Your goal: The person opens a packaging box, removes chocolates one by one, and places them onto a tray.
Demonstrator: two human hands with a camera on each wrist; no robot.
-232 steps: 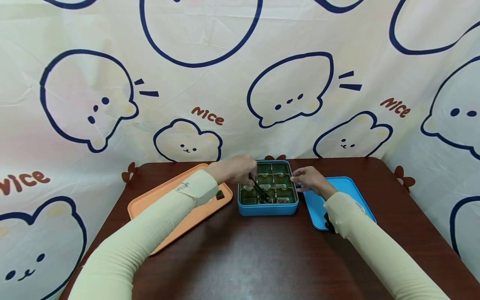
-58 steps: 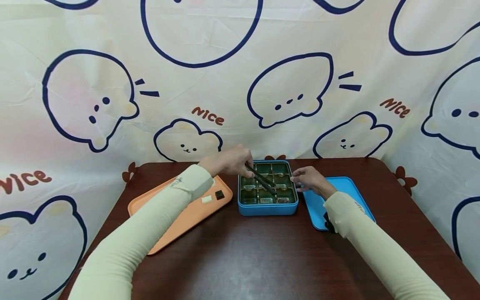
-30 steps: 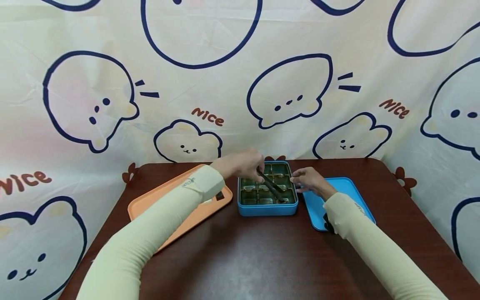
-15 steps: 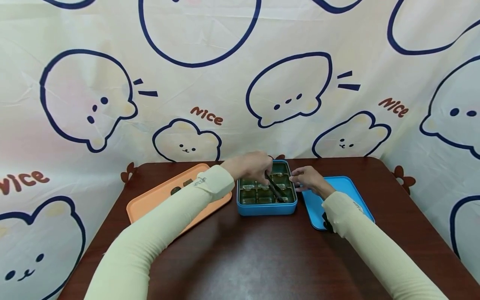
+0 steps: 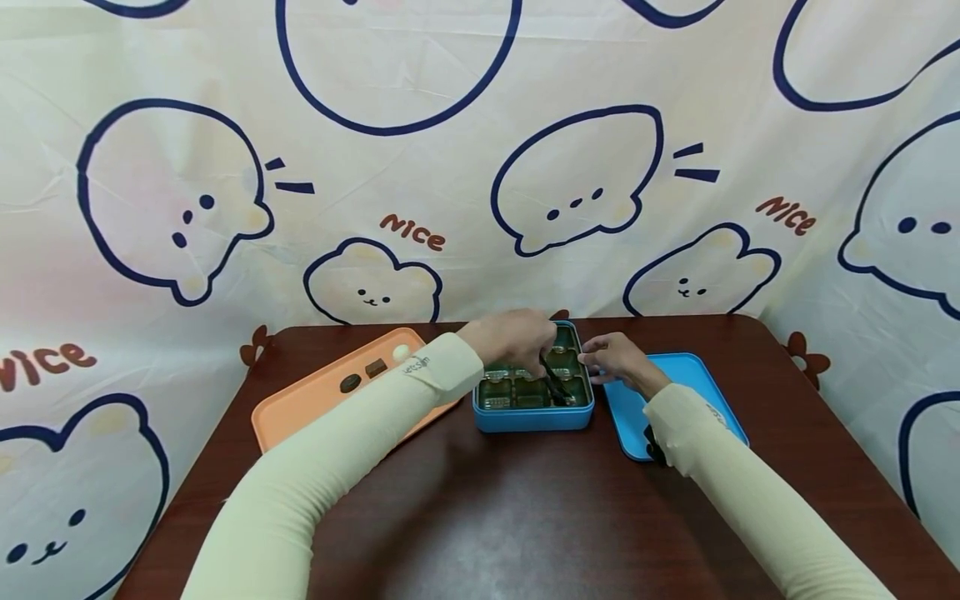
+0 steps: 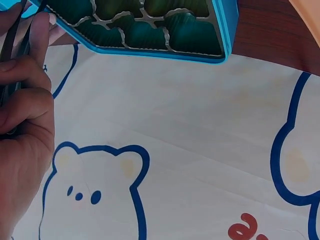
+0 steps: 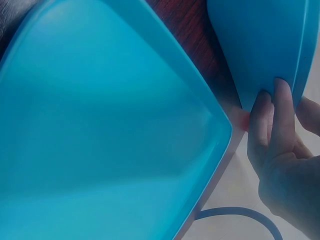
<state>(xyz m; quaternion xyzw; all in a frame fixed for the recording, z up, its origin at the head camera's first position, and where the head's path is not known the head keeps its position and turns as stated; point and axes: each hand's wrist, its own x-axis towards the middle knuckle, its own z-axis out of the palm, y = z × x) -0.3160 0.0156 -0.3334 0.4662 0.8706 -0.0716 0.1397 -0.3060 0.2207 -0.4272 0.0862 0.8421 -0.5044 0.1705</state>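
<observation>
My left hand (image 5: 521, 337) grips black tongs (image 5: 557, 386) over a blue box (image 5: 532, 421) fitted with a dark green liner of several square compartments. The tong tips reach into the front right compartment; what lies between them is too small and dark to make out. In the left wrist view, curled fingers (image 6: 35, 65) squeeze the two tong arms close together beside the rim. My right hand (image 5: 617, 358) holds the box at its right side. The right wrist view shows its fingertips (image 7: 282, 90) against the outer wall, with the thumb by the rim.
An orange tray (image 5: 300, 408) lies at the left, partly under the left sleeve, with a dark round piece (image 5: 350, 382), a brown square piece (image 5: 376, 367) and a white round one (image 5: 401, 352). A blue lid (image 5: 686, 383) lies right of the box, beneath the right forearm.
My left hand has shifted right across the box, and the tong tips have lowered from above the compartments into the front right one. My right hand has stayed in place.
</observation>
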